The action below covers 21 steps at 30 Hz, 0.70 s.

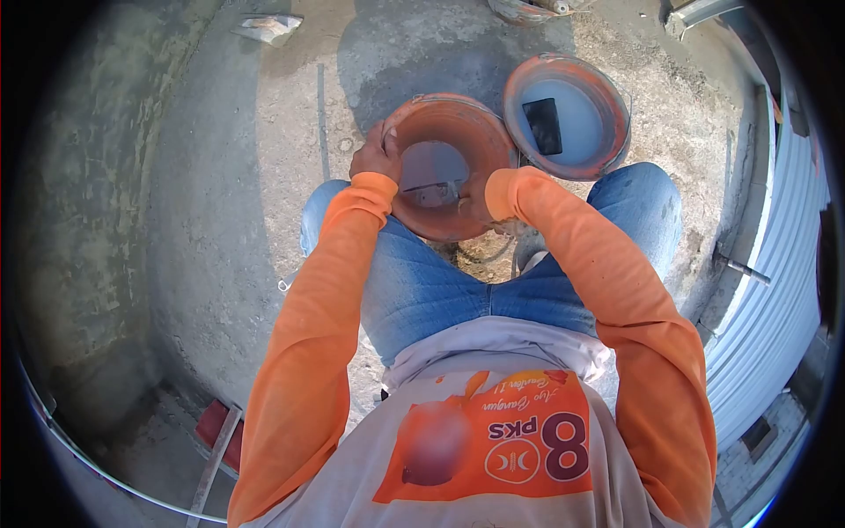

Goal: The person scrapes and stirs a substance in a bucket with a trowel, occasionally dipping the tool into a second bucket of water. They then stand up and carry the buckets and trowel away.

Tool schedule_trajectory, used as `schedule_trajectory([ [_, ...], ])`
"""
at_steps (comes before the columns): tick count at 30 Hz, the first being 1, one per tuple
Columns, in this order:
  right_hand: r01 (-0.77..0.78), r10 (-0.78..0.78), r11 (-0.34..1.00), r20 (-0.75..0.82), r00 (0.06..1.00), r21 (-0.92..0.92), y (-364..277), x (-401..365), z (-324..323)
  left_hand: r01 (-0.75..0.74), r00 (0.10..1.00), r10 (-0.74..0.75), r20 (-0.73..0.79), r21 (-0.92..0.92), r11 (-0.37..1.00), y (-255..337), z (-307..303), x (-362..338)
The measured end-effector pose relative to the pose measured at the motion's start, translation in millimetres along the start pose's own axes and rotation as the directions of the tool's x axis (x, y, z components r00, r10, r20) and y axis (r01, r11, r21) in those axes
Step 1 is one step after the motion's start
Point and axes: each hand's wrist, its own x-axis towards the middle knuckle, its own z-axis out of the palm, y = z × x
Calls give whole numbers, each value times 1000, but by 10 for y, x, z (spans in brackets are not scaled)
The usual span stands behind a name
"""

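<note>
A reddish-orange bucket (475, 119) stands between my knees, with greyish liquid (431, 167) in its bottom and a dark-and-light patch on the liquid's surface. My left hand (377, 157) is closed over the bucket's left rim. Reaching inside on the right, my right hand (475, 199) has its fingers curled low near the liquid; what they hold, if anything, I cannot tell. Just beyond, to the right, stands a second bucket (618, 110) of pale, milky liquid. A black rectangular object (543, 126) shows at the left of that liquid.
Rough concrete floor (290, 132) surrounds the buckets. A pale chunk (268, 28) lies at the far left, and part of another container (521, 11) shows at the top. Corrugated sheets (761, 290) line the right, with a metal rod (744, 268) beside them. A mottled wall (88, 220) rises left.
</note>
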Motion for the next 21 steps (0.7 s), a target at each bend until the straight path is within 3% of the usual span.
schedule_trajectory([
  [2,-237,250,966,-140,958,101,-76,105,-130,-13,1000,13,-7,-3,1000,-10,8,-6],
  [6,-272,262,959,-118,958,-83,159,232,155,-33,999,32,-16,-51,998,-33,10,-16],
  [9,-184,183,981,-22,983,-66,-10,39,299,-29,999,28,-25,-49,998,-33,22,-18],
  [11,-148,140,984,85,987,97,-103,8,332,-25,999,24,-22,-39,999,-13,4,-11],
  [12,-213,136,891,211,968,401,-142,-79,200,-21,1000,21,-14,-25,999,-8,-4,-12],
  [13,-304,96,678,329,940,669,-138,-132,93,-22,1000,22,-13,-24,999,-14,7,-13],
  [14,-365,61,502,389,919,784,-132,-160,3,-31,999,30,-27,-29,999,-18,19,-5],
  [15,-364,58,501,389,920,785,-155,-164,-81,-38,999,37,-40,-32,999,-30,29,3],
  [17,-366,304,421,251,919,830,-199,-110,-229,-32,999,32,-34,-15,999,-24,11,-17],
  [18,-365,303,419,251,919,832,-211,-65,-236,-34,999,33,-34,-5,999,-12,9,-10],
  [19,-302,319,749,78,945,590,-215,-14,-219,-36,999,36,-32,-4,999,-28,23,-1],
  [20,-237,263,944,-86,961,231,-186,38,-186,-44,998,43,-38,-30,999,-52,47,9],
  [21,-239,265,943,-87,960,232,-35,250,51,-50,998,47,-45,-56,997,-67,65,18],
])
